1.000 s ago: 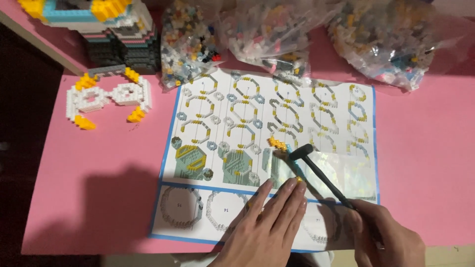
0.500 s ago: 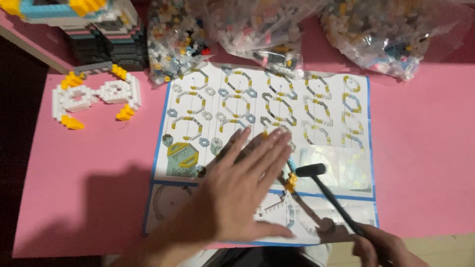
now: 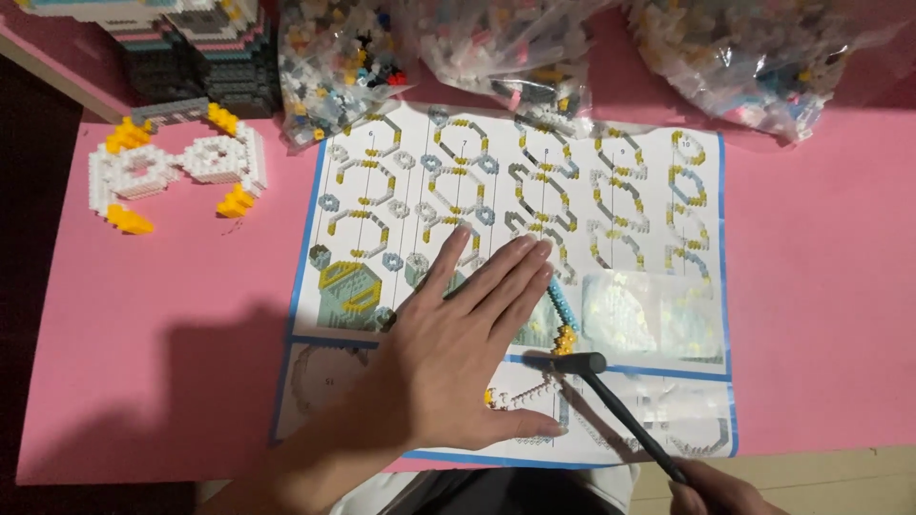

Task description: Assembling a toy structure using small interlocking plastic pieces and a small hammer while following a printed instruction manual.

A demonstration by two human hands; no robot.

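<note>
Two things I'm busy with here: a little strip of blue and yellow micro bricks (image 3: 563, 322) lying on the instruction sheet (image 3: 630, 191), and the small black hammer (image 3: 611, 401) I've got by the handle in my right hand (image 3: 720, 491). That hand sits mostly out of shot at the bottom edge, fingers wrapped round the handle end as far as I can tell. The hammer head sits just below the yellow end of the strip, touching it or close to it, hard to say which. My left hand (image 3: 468, 343) is flat on the sheet, fingers spread wide and holding nothing, just beside the strip on its left, pinning the paper. I'd say I'm at the pressing-down step, seating the bricks of that strip; the next tap wants to be light and square on the yellow end so nothing pops off. Further out on the pink desk (image 3: 172, 343): a white and yellow built piece (image 3: 176, 167) at far left, well apart, a dark stacked build (image 3: 205, 52) top left, and clear bags of loose bricks (image 3: 534, 43) along the top edge.
</note>
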